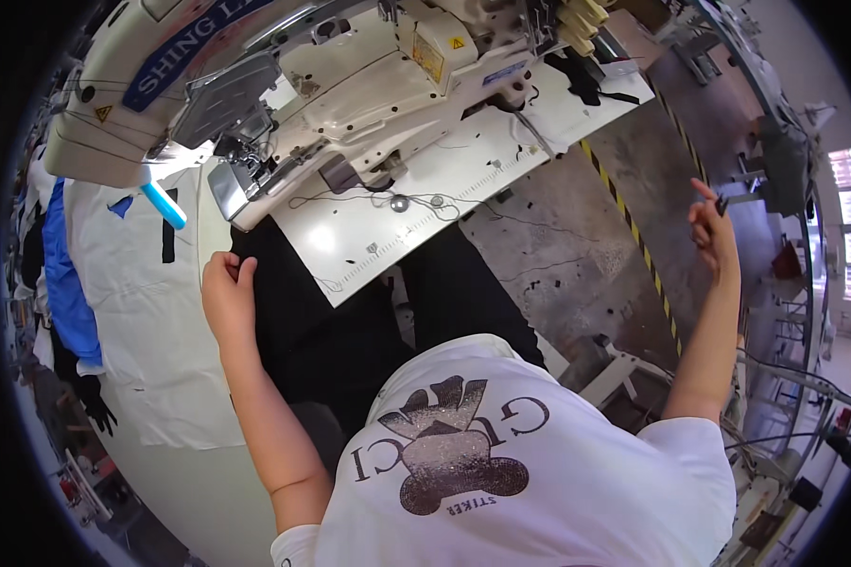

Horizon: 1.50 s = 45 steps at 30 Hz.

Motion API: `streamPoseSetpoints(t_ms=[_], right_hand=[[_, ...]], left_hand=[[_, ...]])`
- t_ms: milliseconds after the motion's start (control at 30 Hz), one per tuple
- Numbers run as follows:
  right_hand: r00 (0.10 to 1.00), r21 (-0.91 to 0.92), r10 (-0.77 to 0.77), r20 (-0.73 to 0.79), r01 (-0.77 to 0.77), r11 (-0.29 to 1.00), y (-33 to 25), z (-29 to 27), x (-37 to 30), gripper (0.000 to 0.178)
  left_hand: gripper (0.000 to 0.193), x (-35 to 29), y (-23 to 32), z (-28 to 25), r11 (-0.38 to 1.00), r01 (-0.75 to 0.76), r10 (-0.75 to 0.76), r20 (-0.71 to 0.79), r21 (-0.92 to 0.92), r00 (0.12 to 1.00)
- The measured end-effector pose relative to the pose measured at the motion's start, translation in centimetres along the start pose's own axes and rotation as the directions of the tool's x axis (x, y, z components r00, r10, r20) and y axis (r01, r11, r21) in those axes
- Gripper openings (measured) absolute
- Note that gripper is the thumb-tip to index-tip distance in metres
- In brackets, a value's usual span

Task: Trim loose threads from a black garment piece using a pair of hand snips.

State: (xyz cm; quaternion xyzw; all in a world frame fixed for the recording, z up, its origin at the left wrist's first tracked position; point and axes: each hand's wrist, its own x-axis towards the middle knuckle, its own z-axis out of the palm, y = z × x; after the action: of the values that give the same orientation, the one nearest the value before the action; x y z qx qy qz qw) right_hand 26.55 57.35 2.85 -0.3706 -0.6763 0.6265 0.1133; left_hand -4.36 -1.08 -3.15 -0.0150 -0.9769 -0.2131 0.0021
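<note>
My left hand (228, 295) is closed, thumb and fingers pressed together at the edge of a black fabric piece (279, 283). This fabric hangs from beside the front of the sewing machine (369, 90) down toward my lap. Where it merges with my black trousers is hard to tell. Away to the right, my right hand (714, 231) is raised over the floor, index finger stretched out and the other fingers partly bent. A small dark thing shows by those fingers; whether it is held or lies behind them I cannot make out.
White cloth (151, 331) covers the table at left, with blue fabric (66, 274) along its far side. Loose threads and a small metal disc (400, 203) lie on the white tabletop (350, 248). Yellow-black tape (624, 217) marks the floor; metal machine frames (785, 378) stand at right.
</note>
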Motion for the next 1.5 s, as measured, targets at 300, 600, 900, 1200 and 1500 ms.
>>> streamPoseSetpoints(t_ms=[300, 600, 900, 1200, 1500], right_hand=[[0.845, -0.285, -0.105, 0.524, 0.290, 0.914, -0.6, 23.2, -6.1, 0.022], [0.557, 0.052, -0.382, 0.737, 0.516, 0.855, -5.1, 42.7, -8.0, 0.042], [0.537, -0.042, -0.294, 0.791, 0.527, 0.849, -0.9, 44.8, -11.6, 0.051], [0.306, 0.169, -0.590, 0.747, 0.771, 0.614, 1.3, 44.4, -13.9, 0.052], [0.299, 0.026, -0.407, 0.863, 0.779, 0.627, 4.7, 45.4, -14.6, 0.036]], left_hand=[[0.012, -1.1, -2.0, 0.4, 0.714, -0.039, 0.111, 0.057, -0.699, 0.992], [0.018, -5.8, 2.3, -5.4, 0.556, 0.076, 0.130, 0.177, -0.827, 0.976], [0.034, -4.2, 1.4, -9.0, 0.159, 0.025, -0.079, 0.012, -0.987, 0.997], [0.036, 0.4, -5.1, -5.5, -0.378, 0.046, -0.175, 0.120, -0.925, 0.977], [0.042, -8.7, -7.8, -1.4, 0.250, 0.166, -0.429, 0.045, -0.954, 0.902]])
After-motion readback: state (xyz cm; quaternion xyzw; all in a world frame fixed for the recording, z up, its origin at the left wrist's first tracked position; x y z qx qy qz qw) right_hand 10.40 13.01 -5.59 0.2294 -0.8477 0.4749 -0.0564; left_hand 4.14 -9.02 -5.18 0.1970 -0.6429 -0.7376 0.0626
